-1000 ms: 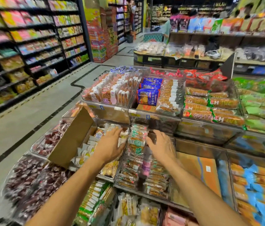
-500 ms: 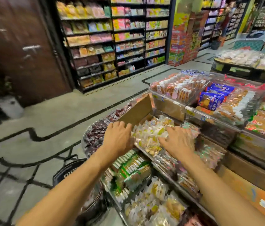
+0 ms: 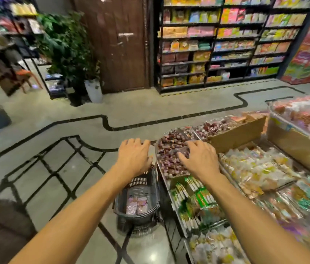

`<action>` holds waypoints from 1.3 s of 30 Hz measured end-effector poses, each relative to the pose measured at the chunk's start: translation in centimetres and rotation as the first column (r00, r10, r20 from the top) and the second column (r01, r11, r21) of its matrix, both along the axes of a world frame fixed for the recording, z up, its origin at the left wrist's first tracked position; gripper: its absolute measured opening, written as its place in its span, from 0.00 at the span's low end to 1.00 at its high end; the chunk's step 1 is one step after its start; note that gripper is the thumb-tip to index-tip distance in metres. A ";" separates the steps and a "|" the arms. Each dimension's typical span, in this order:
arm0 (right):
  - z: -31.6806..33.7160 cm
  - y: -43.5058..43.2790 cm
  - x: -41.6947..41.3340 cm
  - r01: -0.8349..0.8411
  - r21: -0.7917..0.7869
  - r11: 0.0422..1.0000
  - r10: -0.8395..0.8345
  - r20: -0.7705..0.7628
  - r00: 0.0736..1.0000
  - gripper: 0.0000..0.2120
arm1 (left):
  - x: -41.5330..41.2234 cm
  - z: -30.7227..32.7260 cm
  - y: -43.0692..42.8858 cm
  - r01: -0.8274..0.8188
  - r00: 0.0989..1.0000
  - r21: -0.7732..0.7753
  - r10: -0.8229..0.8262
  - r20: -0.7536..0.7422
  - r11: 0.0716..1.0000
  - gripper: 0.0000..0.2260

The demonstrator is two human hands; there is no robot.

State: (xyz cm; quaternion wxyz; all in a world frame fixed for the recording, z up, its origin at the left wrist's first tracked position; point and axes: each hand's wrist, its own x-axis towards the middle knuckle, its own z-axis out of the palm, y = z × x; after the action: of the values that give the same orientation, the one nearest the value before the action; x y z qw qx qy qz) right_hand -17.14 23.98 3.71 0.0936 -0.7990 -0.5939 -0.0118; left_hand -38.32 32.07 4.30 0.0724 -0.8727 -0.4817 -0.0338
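My left hand [image 3: 134, 156] hovers palm down over the floor, just left of the snack display, with fingers spread and nothing in it. My right hand [image 3: 199, 158] reaches out over a clear bin of dark red wrapped candies [image 3: 169, 147] at the display's left end; its fingers are relaxed and hold nothing. A dark plastic shopping basket [image 3: 150, 210] stands on the floor below my left hand, with two or three pinkish packets [image 3: 137, 205] inside.
Clear bins of yellow-white packets [image 3: 255, 166] and green packets [image 3: 194, 199] fill the display on the right. A cardboard flap [image 3: 236, 135] stands behind the candy bin. Across the grey floor stand stocked shelves [image 3: 217, 44], a brown door [image 3: 123, 40] and a potted plant [image 3: 68, 46].
The view has swung left along the display. Both hands moved left with it, from the biscuit bins past the yellow-white packets to the red candy bin and the basket.
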 end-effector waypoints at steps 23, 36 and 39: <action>-16.8 23.7 -10.8 -0.151 -0.284 0.947 0.140 -0.060 0.988 0.25 | -8.6 -17.1 21.1 -0.223 0.972 -0.325 0.186 -0.141 0.919 0.23; -33.6 37.9 -11.8 -0.263 -0.504 0.822 0.201 -0.174 0.964 0.26 | -7.2 -33.1 34.6 -0.340 0.936 -0.518 0.226 -0.271 0.785 0.22; -39.5 39.2 -12.1 -0.245 -0.576 0.780 0.153 -0.204 0.967 0.26 | -7.1 -39.8 35.6 -0.369 0.924 -0.582 0.222 -0.310 0.724 0.22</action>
State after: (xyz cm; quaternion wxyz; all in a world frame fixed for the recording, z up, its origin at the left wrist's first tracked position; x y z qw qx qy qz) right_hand -29.24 63.23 -35.78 -0.1184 -0.7190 -0.6400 0.2437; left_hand -45.44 67.70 -35.51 -0.1672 -0.7553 -0.5873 0.2379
